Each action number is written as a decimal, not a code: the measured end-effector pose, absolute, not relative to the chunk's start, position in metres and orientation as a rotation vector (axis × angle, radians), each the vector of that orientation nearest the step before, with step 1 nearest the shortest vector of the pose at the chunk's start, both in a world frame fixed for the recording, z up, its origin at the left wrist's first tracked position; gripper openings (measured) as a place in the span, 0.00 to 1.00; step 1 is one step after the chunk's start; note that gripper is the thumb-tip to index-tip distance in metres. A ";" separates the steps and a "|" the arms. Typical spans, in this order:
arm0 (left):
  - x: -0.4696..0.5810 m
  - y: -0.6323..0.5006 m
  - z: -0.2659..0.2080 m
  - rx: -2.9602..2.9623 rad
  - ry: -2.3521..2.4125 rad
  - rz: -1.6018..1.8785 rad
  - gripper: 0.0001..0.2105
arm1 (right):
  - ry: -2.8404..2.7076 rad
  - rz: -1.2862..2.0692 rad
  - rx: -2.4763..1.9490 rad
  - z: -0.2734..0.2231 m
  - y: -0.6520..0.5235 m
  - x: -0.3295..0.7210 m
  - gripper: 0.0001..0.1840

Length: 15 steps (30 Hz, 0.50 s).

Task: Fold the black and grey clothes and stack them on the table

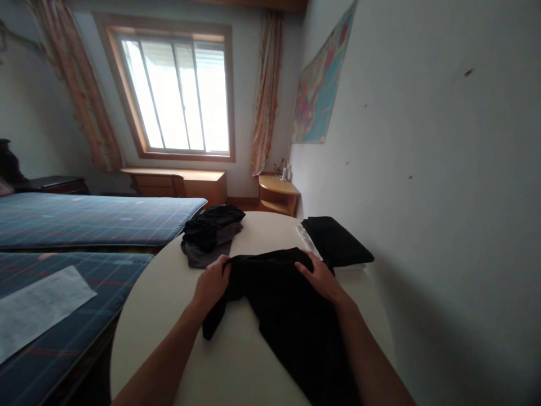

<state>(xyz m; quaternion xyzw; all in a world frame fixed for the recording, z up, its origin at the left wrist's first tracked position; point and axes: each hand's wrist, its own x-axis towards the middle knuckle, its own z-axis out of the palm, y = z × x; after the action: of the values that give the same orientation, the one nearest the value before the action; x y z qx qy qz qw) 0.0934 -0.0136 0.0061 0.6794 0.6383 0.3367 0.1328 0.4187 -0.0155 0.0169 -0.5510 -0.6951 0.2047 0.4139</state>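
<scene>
A black garment (291, 304) lies partly spread on the round cream table (143, 316); it could be trousers or a top, I cannot tell which. Its upper edge runs between my two hands, and a long part trails down towards me on the right. My left hand (214, 281) is closed on the left end of that edge, where a short flap hangs below. At the right end, my right hand (319, 276) grips the cloth, thumb on top and the other fingers partly hidden.
A crumpled black and grey clothing pile (213, 231) sits at the table's far left. Folded black cloth (338, 241) rests on a white packet (308, 239) at the far right. A plaid mattress (101, 220) borders the left, a wall (456, 225) the right.
</scene>
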 end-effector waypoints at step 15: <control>0.084 -0.008 0.016 1.547 1.173 1.726 0.39 | -1.906 1.389 -1.109 0.031 -0.036 0.381 0.24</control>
<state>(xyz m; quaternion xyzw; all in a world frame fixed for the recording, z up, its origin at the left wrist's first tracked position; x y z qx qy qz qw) 0.0835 -0.0077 0.0158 0.5735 0.4350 0.6401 0.2686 0.3809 -0.0362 0.0306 -0.4103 -0.7054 0.5140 0.2644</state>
